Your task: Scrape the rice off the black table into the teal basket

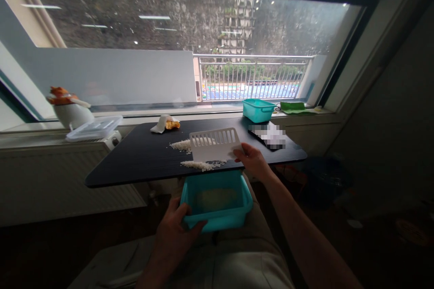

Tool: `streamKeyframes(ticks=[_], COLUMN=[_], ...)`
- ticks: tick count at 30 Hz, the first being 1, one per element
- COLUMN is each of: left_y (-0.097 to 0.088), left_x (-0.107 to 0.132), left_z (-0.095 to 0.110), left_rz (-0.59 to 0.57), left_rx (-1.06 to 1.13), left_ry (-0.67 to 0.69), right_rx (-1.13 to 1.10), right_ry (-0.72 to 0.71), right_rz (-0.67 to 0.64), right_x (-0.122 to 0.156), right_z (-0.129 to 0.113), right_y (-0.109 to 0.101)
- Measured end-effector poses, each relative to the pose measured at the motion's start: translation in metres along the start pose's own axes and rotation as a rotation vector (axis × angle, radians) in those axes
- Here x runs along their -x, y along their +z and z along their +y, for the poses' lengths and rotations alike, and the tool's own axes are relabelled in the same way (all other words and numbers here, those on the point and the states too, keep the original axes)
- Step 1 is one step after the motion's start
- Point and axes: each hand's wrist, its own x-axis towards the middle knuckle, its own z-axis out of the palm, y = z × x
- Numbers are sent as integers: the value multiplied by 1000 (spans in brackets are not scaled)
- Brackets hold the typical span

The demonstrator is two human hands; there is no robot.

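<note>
My right hand (pixel 250 159) pinches the right edge of a flat white slotted plastic scoop (pixel 213 146), tilted over the black table (pixel 142 158). White grains that look like rice (pixel 200 165) lie in small heaps beside and in front of the scoop, and some show through its slots. With its fingers curled over the left rim, my left hand (pixel 179 223) grips a turquoise plastic basin (pixel 220 222). This basin sits on my lap just below the table's front edge. Pale grains cover part of its bottom.
A second turquoise basin (pixel 258 111) stands at the table's back right, near a dark flat object (pixel 262 137) with a blurred-out top. A white and orange bundle (pixel 166 124) lies at the back left. On the left radiator rests a clear plastic lid (pixel 95 128); a white pot (pixel 73 115) stands behind it.
</note>
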Motion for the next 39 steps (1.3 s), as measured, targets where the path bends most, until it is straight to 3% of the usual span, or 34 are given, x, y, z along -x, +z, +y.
streamKeyframes(ticks=[6, 13, 16, 20, 29, 34, 39], left_y=[-3, -1, -1, -1, 1, 1, 1], left_x=[1, -1, -2, 0, 0, 1, 2], left_z=[4, 5, 7, 8, 3, 3, 2], left_rz=[-20, -25, -33, -47, -65, -68, -76], left_rx=[-9, 16, 24, 23, 3, -5, -7], left_ry=[6, 8, 0, -20, -14, -29, -25], right_rx=[56, 82, 82, 54, 35, 112, 190], right_ry=[17, 23, 20, 7, 8, 33, 37], right_rz=[-62, -19, 1, -2, -153, -220, -312], right_x=[-11, -3, -8, -28, -72, -82, -87], right_z=[6, 13, 16, 23, 53, 64, 56], right_y=[-8, -59, -69, -61, -26, -24, -29])
